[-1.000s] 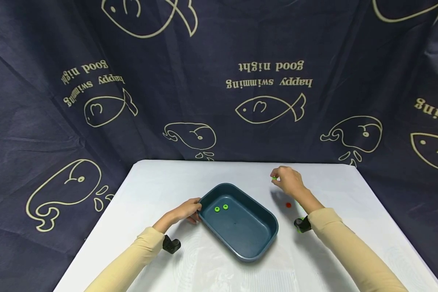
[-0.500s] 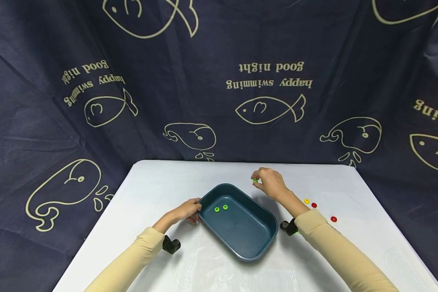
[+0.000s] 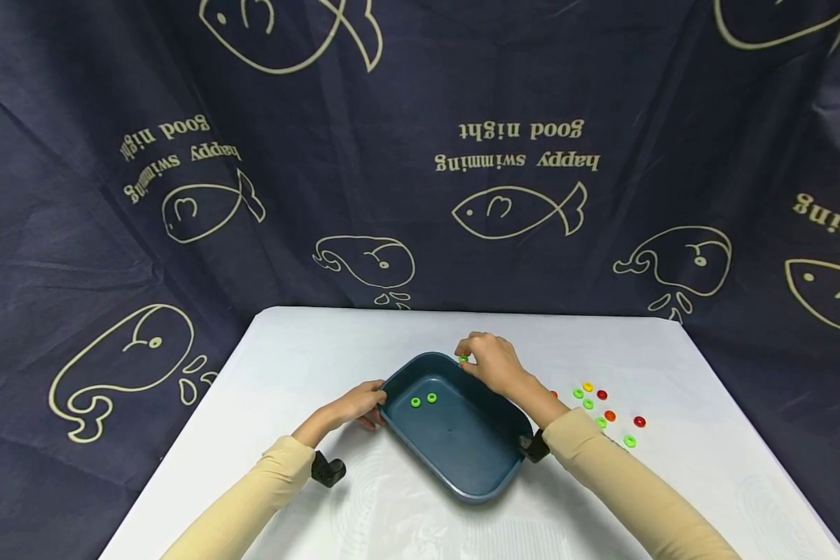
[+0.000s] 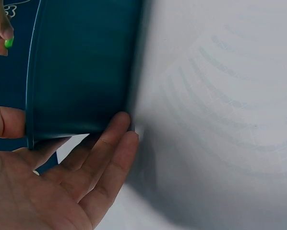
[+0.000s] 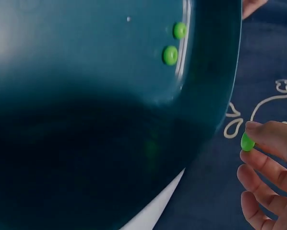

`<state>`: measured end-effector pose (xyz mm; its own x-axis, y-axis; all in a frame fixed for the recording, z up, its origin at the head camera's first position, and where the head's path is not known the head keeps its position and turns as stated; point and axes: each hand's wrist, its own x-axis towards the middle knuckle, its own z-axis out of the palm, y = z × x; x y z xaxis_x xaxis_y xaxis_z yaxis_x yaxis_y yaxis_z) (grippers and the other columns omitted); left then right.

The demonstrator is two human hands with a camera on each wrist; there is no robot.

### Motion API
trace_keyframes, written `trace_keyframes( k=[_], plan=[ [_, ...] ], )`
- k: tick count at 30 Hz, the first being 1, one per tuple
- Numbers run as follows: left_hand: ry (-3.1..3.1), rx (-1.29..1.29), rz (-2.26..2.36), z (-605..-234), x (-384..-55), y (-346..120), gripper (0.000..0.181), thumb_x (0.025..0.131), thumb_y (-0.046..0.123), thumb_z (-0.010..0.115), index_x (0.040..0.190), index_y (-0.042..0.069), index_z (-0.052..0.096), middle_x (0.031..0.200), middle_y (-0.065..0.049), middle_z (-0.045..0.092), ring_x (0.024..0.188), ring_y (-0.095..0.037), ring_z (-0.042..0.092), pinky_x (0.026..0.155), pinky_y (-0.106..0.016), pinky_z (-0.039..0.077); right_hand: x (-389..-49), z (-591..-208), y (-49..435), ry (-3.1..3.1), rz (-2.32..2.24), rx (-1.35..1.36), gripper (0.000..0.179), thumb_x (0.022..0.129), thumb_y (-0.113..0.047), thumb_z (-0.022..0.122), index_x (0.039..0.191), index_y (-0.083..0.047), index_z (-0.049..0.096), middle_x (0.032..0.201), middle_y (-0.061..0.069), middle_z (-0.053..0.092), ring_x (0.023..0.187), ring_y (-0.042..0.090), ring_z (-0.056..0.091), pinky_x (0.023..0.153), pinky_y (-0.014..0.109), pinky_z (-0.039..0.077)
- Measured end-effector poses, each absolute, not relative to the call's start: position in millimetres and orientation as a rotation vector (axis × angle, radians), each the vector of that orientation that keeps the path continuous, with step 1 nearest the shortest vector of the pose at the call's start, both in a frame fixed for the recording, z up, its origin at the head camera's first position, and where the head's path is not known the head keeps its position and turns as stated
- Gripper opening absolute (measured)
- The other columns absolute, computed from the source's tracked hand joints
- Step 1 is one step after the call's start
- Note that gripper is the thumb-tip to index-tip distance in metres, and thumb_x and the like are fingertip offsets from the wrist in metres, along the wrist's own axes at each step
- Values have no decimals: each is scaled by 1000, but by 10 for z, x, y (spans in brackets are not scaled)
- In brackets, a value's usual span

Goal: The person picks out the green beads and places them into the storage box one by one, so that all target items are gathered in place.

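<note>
The right hand (image 3: 493,364) pinches a green bead (image 5: 247,142) between thumb and forefinger, its other fingers loosely bent. The bead is up by the far rim of the blue tray (image 3: 455,455); whether it is over the tray or just outside the rim is hard to tell. The left hand (image 3: 357,403) grips the tray's left corner, thumb inside the rim and fingers against the outer wall. Two more green beads (image 3: 432,397) lie near each other on the tray floor, towards that corner. To the right of the tray, loose green, red, orange and yellow beads (image 3: 610,416) are scattered on the white table (image 3: 308,350). Behind it hangs a dark curtain (image 3: 364,132) printed with fish and whales.
</note>
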<state>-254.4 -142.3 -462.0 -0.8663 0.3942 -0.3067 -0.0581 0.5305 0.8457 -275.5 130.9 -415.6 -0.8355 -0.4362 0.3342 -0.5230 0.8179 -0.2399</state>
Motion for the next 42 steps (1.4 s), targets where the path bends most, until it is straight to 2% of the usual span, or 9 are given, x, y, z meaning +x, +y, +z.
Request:
trace_keyframes(
  k=[11, 14, 17, 22, 30, 36, 42],
  plan=[
    [2295, 273, 1283, -4630, -2521, -1437, 50, 87, 10, 37, 134, -8, 40, 61, -14, 61, 75, -34, 69, 63, -42, 57, -2674, -4297, 1057, -2756, 481, 832, 14, 78, -17, 74, 92, -15, 74, 87, 0, 67, 78, 13, 64, 67, 33, 54],
    [2291, 274, 1285, -4643, -2523, -1443, 51, 87, 10, 37, 134, -8, 39, 60, -14, 60, 76, -35, 69, 64, -43, 57, -2664, -4359, 1013, -2777, 472, 852, 14, 79, -15, 73, 93, -13, 74, 87, 0, 66, 79, 14, 64, 66, 32, 54],
    [2290, 289, 1293, -4644, -2533, -1446, 46, 87, 10, 37, 128, -8, 44, 60, -14, 59, 75, -35, 69, 63, -43, 57, -2659, -4416, 983, -2784, 478, 875, 14, 79, -13, 73, 92, -10, 73, 87, 2, 66, 78, 16, 65, 65, 32, 54],
    [2287, 307, 1299, -4628, -2549, -1453, 43, 87, 10, 37, 125, -8, 45, 63, -18, 61, 76, -35, 69, 63, -44, 57, -2655, -4477, 943, -2810, 477, 896, 14, 78, -10, 73, 91, -7, 72, 88, 4, 67, 79, 18, 65, 65, 32, 55],
    [2282, 299, 1304, -4627, -2541, -1455, 47, 88, 10, 36, 131, -8, 42, 67, -28, 62, 77, -36, 69, 63, -44, 56, -2650, -4521, 877, -2871, 442, 920, 17, 76, -7, 74, 93, -3, 72, 91, 8, 68, 80, 22, 66, 65, 33, 55],
    [2283, 296, 1306, -4628, -2546, -1458, 46, 87, 10, 36, 130, -8, 43, 65, -25, 62, 77, -37, 69, 62, -44, 56, -2677, -4577, 818, -2906, 385, 905, 20, 76, -6, 74, 96, -3, 71, 95, 9, 68, 84, 22, 67, 67, 32, 55],
    [2283, 296, 1306, -4628, -2561, -1447, 44, 87, 10, 36, 126, -8, 45, 61, -16, 61, 75, -35, 69, 61, -42, 56, -2701, -4668, 807, -2923, 316, 879, 4, 78, -6, 73, 80, -8, 70, 85, 7, 67, 72, 17, 63, 57, 31, 50]
  ],
)
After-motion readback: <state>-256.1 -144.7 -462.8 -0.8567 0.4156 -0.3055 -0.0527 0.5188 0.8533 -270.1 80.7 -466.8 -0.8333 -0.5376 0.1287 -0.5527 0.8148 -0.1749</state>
